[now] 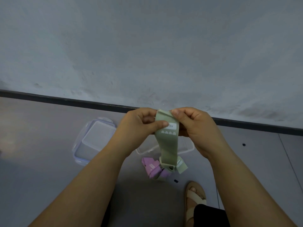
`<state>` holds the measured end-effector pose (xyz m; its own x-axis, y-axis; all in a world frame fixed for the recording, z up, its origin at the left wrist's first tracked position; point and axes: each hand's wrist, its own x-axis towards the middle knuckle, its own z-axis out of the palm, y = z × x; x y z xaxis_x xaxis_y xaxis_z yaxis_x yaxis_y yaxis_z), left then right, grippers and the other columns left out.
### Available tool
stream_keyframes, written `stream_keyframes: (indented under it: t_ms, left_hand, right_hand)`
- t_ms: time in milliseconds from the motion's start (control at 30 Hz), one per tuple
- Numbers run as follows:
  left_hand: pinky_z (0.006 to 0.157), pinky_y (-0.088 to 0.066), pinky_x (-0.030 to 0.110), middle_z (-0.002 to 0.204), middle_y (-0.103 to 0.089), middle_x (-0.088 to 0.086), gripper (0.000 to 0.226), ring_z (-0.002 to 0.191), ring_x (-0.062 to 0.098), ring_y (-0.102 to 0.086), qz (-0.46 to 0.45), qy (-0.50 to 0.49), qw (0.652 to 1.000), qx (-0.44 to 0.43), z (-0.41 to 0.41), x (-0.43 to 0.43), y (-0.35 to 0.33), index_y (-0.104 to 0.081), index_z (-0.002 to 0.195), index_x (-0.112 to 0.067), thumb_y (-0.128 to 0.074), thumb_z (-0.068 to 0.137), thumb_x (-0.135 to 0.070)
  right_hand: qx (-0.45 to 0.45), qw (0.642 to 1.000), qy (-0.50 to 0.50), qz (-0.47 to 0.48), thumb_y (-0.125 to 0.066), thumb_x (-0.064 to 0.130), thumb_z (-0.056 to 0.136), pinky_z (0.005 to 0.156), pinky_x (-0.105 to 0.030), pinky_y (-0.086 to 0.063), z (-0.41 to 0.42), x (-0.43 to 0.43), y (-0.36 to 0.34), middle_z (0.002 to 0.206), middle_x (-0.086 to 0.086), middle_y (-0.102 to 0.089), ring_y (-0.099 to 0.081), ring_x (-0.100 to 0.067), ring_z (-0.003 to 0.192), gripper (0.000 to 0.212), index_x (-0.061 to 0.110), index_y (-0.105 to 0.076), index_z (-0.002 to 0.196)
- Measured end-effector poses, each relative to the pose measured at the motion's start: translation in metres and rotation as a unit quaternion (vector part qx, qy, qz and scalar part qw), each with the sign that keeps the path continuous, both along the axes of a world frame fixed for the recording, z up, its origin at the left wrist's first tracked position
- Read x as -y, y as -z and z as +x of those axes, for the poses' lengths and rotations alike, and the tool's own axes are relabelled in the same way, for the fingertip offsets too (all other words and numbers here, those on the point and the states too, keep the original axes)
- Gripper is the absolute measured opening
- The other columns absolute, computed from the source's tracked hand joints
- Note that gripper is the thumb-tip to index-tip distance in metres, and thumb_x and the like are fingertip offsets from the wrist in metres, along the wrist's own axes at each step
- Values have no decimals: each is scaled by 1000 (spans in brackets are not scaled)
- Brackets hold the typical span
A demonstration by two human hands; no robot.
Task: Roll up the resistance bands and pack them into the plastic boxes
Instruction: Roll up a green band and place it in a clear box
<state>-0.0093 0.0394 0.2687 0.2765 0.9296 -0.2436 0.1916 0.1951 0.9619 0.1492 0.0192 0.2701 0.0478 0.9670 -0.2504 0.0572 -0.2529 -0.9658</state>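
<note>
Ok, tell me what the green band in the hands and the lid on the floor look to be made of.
Green band: looks like thin matte latex or rubber; it hangs limp and flat, creases at the pinched top, and carries printed white marks. It could be a stretchy fabric.
Lid: looks like clear, glossy rigid plastic; the floor shows through it, and pale lilac clip flaps line its edges.

Green band (165, 141) hanging above clear box (186, 149)

Head-worn view, steeply downward, close over floor (49, 161), perhaps slightly tilted.
</note>
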Motion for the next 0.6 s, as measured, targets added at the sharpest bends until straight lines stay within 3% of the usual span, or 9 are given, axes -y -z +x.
stream_keyframes:
  t_ms: [100, 200, 267, 367, 600]
  left_hand:
    - [58, -54, 17, 75, -74, -1, 7, 69, 11, -71, -39, -9, 998, 44, 1, 0, 0, -70, 85, -13, -68, 80, -8]
    - [62, -57, 20, 76, -75, 1, 7, 71, 13, -71, -50, -7, 998, 30, 1, -1, 3, -72, 82, -15, -68, 81, -9]
    - [59, -55, 18, 72, -74, -2, 8, 67, 9, -70, -51, -2, 998, 22, 0, -1, 4, -72, 79, -16, -68, 82, -10]
    - [56, -51, 14, 69, -73, -5, 7, 64, 6, -69, -53, 11, 998, 15, -1, -2, 4, -72, 82, -15, -66, 83, -11]
    - [84, -54, 26, 86, -74, -2, 10, 88, 14, -69, -22, 31, 999, -14, -3, -5, 10, -73, 86, -20, -63, 86, -19]
  right_hand:
    - [3, 1000, -4, -9, -53, 47, 77, 63, -25, -56, 1, 0, -1, 75, -3, -72, -68, -15, 69, 36, 15, -68, 86]
    - [15, 1000, -20, 2, -49, 57, 70, 68, -29, -58, 2, 1, -2, 83, -2, -72, -69, -16, 78, 45, 21, -68, 88]
    - [24, 999, -23, 11, -56, 51, 71, 70, -29, -57, 2, 1, -3, 90, 0, -70, -68, -15, 83, 38, 22, -68, 92]
    - [25, 999, -3, 24, -65, 22, 82, 69, -28, -58, 5, 0, -3, 86, -1, -72, -69, -14, 80, 7, 23, -70, 87]
    - [-6, 999, 15, 30, -67, 11, 80, 64, -23, -56, 5, -1, -6, 78, 2, -74, -70, -12, 75, 10, 19, -71, 82]
